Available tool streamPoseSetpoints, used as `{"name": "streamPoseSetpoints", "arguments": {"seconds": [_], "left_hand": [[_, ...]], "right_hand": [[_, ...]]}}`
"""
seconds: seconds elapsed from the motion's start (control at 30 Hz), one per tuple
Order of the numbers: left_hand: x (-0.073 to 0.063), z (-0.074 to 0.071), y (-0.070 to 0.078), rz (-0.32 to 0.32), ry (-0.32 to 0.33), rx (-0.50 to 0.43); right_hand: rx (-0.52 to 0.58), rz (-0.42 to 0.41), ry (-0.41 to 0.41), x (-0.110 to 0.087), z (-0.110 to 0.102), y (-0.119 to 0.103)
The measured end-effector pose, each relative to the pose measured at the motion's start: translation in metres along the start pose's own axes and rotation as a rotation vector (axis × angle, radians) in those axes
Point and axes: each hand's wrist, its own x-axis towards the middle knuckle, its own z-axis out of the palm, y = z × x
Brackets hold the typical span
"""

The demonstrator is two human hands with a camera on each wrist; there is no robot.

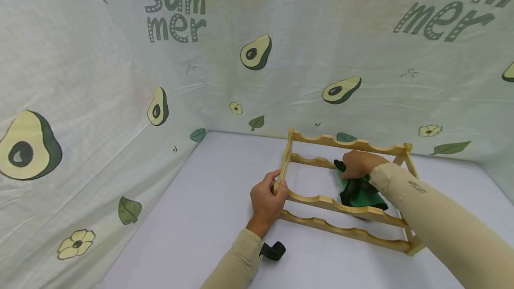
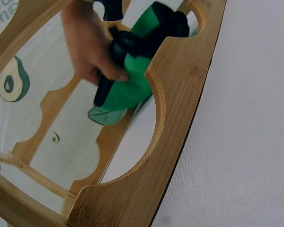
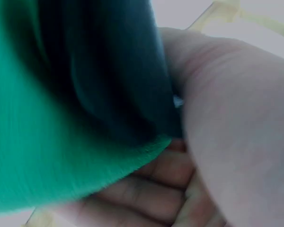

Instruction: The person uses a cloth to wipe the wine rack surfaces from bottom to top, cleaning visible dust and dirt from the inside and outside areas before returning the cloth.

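A two-tier wooden wine rack (image 1: 345, 208) with scalloped rails stands on the white table. My left hand (image 1: 267, 196) grips its left end, fingers and thumb round the wood. The right hand (image 1: 361, 164) reaches inside the rack from above and holds a green and black fabric piece (image 1: 367, 197). In the left wrist view this fabric (image 2: 135, 87) is bunched, with black strap-like parts, behind the front rail (image 2: 173, 94). Close up in the right wrist view, dark folds lie over the green cloth (image 3: 61, 156), and the thumb and curled fingers (image 3: 156, 194) close on its edge.
A curtain (image 1: 257, 97) printed with avocados, leaves and "summer" hangs behind and left of the table (image 1: 192, 226). A black curved piece (image 1: 274, 251) shows beside the left sleeve. The rack's right end post (image 1: 413, 240) is close to the right forearm.
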Motion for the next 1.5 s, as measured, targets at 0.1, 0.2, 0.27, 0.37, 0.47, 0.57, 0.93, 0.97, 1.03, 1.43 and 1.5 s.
{"name": "streamPoseSetpoints", "arguments": {"seconds": [0.1,0.2,0.27,0.37,0.47,0.57,0.93,0.97,1.03,1.43,1.5], "left_hand": [[0.000,0.000,0.000,0.000,0.000,0.008],[0.000,0.001,0.000,-0.002,-0.004,0.013],[-0.001,0.002,0.001,0.003,-0.005,0.017],[-0.001,0.004,0.003,0.002,-0.006,0.014],[0.000,0.006,0.005,0.012,-0.009,0.022],[0.000,0.006,0.005,0.020,-0.013,0.037],[0.001,0.007,0.002,0.040,0.004,0.073],[0.001,0.006,0.002,0.038,0.007,0.078],[0.001,0.005,0.002,0.029,0.007,0.087],[-0.002,0.001,0.002,-0.020,0.001,0.102],[-0.002,0.001,0.002,-0.021,0.000,0.092]], "right_hand": [[0.022,-0.074,0.014,0.011,-0.001,-0.011],[0.020,-0.121,0.036,0.020,-0.004,-0.024],[0.002,-0.139,0.046,0.025,-0.006,-0.033],[-0.022,-0.149,0.056,0.030,-0.010,-0.044],[-0.041,-0.142,0.060,0.032,-0.013,-0.051],[-0.046,-0.144,0.075,0.034,-0.015,-0.056],[0.049,-0.241,0.177,0.045,-0.015,-0.074],[0.050,-0.246,0.174,0.046,-0.015,-0.075],[0.071,-0.261,0.171,0.046,-0.013,-0.074],[0.315,-0.301,-0.146,0.035,-0.006,-0.090],[0.256,-0.297,-0.169,0.030,-0.003,-0.096]]}}
